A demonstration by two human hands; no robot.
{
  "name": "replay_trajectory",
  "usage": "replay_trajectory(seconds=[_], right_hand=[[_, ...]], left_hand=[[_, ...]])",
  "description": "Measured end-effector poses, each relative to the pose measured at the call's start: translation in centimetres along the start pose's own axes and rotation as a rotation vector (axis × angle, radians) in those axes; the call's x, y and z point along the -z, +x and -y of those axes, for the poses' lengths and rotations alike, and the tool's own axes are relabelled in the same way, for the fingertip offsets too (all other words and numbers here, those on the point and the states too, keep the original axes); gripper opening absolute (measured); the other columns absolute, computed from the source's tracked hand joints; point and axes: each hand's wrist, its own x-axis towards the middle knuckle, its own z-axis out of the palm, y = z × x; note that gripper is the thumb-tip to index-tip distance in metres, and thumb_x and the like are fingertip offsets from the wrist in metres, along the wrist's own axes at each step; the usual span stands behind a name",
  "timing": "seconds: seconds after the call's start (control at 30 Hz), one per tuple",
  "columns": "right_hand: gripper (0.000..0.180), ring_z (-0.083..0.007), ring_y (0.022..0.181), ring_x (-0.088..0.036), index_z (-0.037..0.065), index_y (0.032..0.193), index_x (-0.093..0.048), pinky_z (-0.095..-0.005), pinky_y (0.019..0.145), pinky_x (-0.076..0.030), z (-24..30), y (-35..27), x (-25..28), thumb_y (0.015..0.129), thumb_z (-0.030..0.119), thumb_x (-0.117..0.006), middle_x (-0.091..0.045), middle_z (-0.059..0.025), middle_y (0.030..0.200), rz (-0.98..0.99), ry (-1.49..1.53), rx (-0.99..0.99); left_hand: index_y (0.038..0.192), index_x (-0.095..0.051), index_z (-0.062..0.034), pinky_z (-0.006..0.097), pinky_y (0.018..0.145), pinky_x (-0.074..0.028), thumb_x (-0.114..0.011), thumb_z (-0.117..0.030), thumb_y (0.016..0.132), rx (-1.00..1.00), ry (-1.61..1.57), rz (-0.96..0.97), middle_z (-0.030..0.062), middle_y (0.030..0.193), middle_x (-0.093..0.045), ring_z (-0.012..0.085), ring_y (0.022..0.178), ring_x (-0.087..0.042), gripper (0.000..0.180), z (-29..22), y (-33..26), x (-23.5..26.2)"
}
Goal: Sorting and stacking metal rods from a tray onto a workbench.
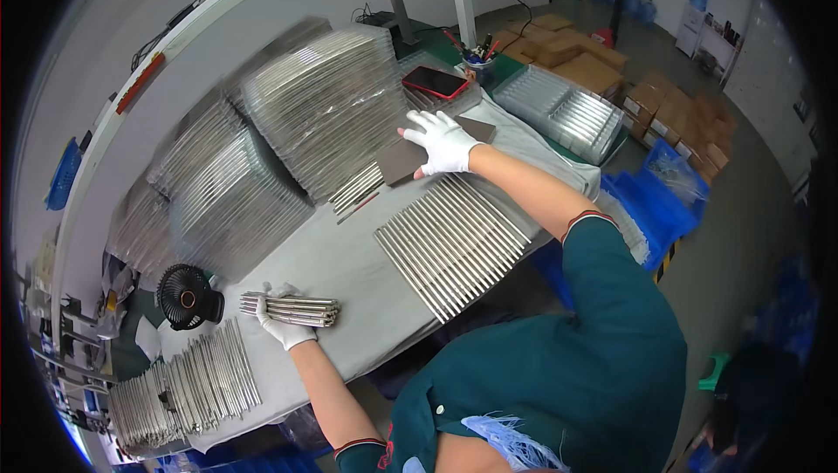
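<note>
My left hand (285, 330), in a white glove with bare fingertips, is closed around a bundle of thin metal rods (305, 310) above the grey cloth. My right hand (447, 143), gloved the same way, is spread over a flat dark grey board (400, 162), and its fingers are apart. Just nearer than the board, a row of metal rods (449, 246) lies side by side on the cloth. Several shorter rods (356, 192) lie left of the board. At the near left, many more rods (209, 377) lie in a dense row.
Tall stacks of clear plastic trays (323, 106) line the table's back. A black fan (185, 297) stands at the left. Beyond my right hand are a red-edged phone (435, 82), a pen cup (478, 63) and another tray stack (559, 111). Blue bins (650, 207) sit right of the table.
</note>
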Motion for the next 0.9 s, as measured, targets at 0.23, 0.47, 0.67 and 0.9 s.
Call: replay_trajectory(seconds=[0.23, 0.47, 0.67, 0.9], right_hand=[[0.054, -0.024, 0.113, -0.045, 0.008, 0.111, -0.055, -0.0426, 0.095, -0.032, -6.7, -11.7, 4.8, 0.07, 0.042, -0.062, -0.051, -0.0109, 0.118, -0.279, -0.071, -0.467], [0.023, -0.0263, 0.092, -0.057, 0.009, 0.087, -0.063, -0.0355, 0.078, -0.045, -9.8, -24.8, 7.9, 0.071, 0.026, -0.063, -0.06, -0.0091, 0.099, -0.177, -0.071, -0.844], [0.017, -0.0254, 0.1, -0.055, 0.01, 0.086, -0.067, -0.0329, 0.084, -0.043, -11.5, -25.8, 8.0, 0.072, 0.017, -0.061, -0.057, -0.0068, 0.112, -0.112, 0.004, -0.714], [0.014, -0.0274, 0.089, -0.059, 0.006, 0.081, -0.067, -0.0317, 0.079, -0.046, -12.0, -24.6, 9.2, 0.069, 0.011, -0.062, -0.058, -0.01, 0.109, 0.036, -0.104, -0.643]], left_hand=[[0.11, -0.045, -0.0027, 0.037, 0.091, -0.041, -0.06, -0.018, 0.076, -0.034, 0.075, -0.116, 0.0015, 0.068, -0.05, 0.0125, 0.059, -0.05, 0.04, 0.8, -1.1, -2.4], [0.104, -0.048, -0.0016, 0.037, 0.091, -0.043, -0.057, -0.019, 0.078, -0.086, 0.149, -0.195, 0.0018, 0.067, -0.047, 0.0129, 0.059, -0.049, 0.033, 0.9, -1.1, -3.0], [0.104, -0.047, -0.0009, 0.039, 0.093, -0.041, -0.056, -0.017, 0.079, -0.067, 0.127, -0.152, 0.0026, 0.068, -0.048, 0.0127, 0.059, -0.049, 0.032, 0.6, -0.7, -2.1], [0.102, -0.049, -0.0013, 0.041, 0.092, -0.042, -0.058, -0.018, 0.077, -0.122, 0.178, -0.22, 0.0022, 0.069, -0.049, 0.0137, 0.061, -0.049, 0.032, 0.6, -0.6, -1.9]])
